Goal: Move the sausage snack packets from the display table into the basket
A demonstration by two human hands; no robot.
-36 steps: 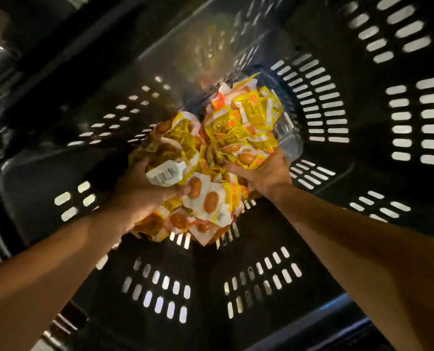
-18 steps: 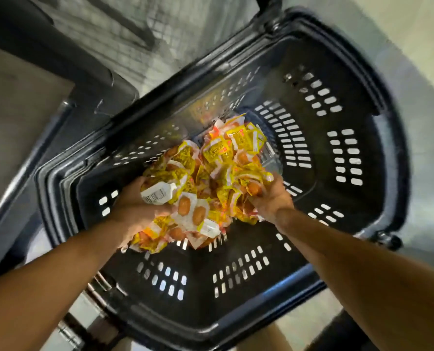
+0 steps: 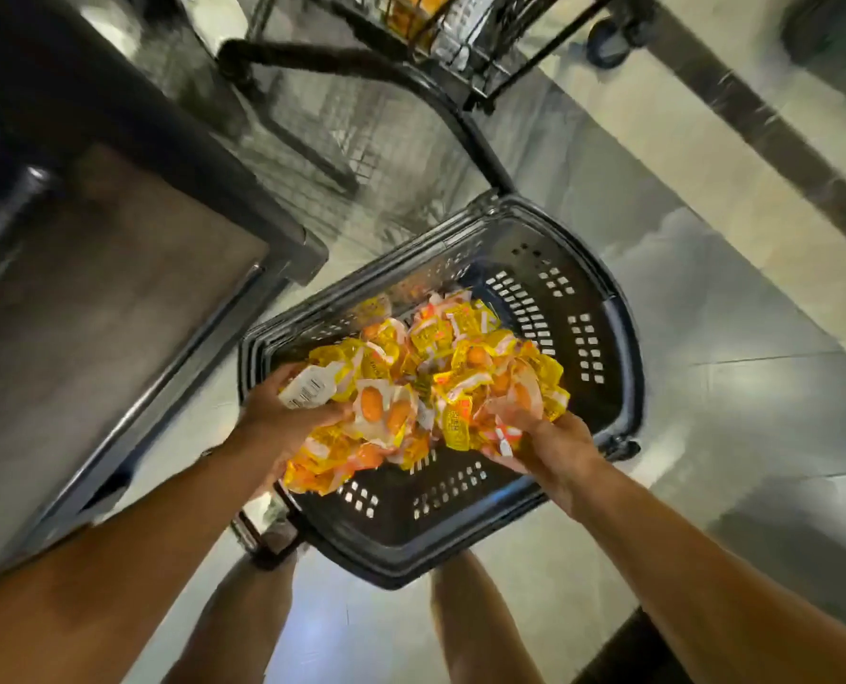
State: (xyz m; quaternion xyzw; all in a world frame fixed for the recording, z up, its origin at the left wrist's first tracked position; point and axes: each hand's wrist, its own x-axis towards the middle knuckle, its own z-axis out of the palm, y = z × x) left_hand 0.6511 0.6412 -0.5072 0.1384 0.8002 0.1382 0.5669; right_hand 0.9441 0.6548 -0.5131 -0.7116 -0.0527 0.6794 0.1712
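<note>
I see a barcode on the white packet [image 3: 309,387] in my left hand [image 3: 282,418], but I can't read any words.

basket [image 3: 608,367] right half open, table [image 3: 115,298] crowding left

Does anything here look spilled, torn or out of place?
Nothing stands out. The yellow snack packets form a loose heap over the black basket, gripped from either side by the left hand and right hand. None lie on the floor, and none looks torn, though the picture is blurred.
</note>
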